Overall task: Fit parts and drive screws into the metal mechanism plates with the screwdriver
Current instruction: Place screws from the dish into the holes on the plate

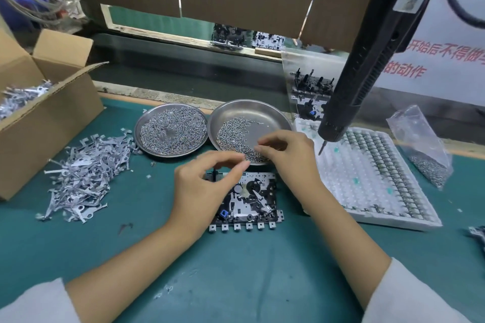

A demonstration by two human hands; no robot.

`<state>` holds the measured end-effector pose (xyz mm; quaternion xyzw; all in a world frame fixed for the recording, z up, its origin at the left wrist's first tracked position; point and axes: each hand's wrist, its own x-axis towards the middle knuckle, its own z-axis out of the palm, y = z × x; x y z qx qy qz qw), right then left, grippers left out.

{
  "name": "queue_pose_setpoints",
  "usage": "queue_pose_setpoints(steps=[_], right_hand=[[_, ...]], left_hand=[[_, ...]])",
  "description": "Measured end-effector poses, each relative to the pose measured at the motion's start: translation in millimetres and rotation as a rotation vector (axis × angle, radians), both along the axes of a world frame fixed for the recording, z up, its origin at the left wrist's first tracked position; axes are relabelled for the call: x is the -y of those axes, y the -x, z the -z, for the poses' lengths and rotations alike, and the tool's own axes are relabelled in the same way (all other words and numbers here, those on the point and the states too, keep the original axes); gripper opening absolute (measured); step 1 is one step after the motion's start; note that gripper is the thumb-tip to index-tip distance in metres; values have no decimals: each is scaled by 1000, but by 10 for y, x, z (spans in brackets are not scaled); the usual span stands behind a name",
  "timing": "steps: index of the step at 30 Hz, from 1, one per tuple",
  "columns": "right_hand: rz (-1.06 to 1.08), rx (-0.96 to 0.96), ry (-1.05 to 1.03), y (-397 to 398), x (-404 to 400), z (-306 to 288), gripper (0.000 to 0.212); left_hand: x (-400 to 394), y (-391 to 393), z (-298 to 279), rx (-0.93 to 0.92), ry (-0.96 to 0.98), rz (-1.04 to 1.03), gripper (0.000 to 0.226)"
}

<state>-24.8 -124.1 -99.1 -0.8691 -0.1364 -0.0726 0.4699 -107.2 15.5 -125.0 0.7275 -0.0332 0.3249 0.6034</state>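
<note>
Mechanism plate [249, 199] flat on green mat [236, 270], just below right screw dish [273, 113]. Left hand [202, 186] over plate's left edge, fingers curled; grasp unclear. Right hand [286, 155] at dish rim, fingertips pinching, contents too small to tell. Electric screwdriver [367, 60] hanging free at right.

A factory assembly station is showing itself here: a green-matted tabletop [236, 270] is carrying two steel dishes [171, 130] heaped with tiny screws, a loose pile of stamped metal levers [84, 173], an open cardboard box [39, 102] holding more of them, and a white moulded tray [372, 178] lined with small parts. A black powered screwdriver [372, 60] is hanging over the bench on a cable, and a conveyor belt [183, 60] is running behind it, carrying further mechanisms [228, 35] under a printed notice [451, 42].
</note>
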Motion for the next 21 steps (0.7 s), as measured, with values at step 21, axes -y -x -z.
queue_pose_setpoints(steps=[21], right_hand=[[-191, -413, -749, 603, 88, 10, 20]], left_hand=[[39, 76, 8, 5, -44, 109, 28]])
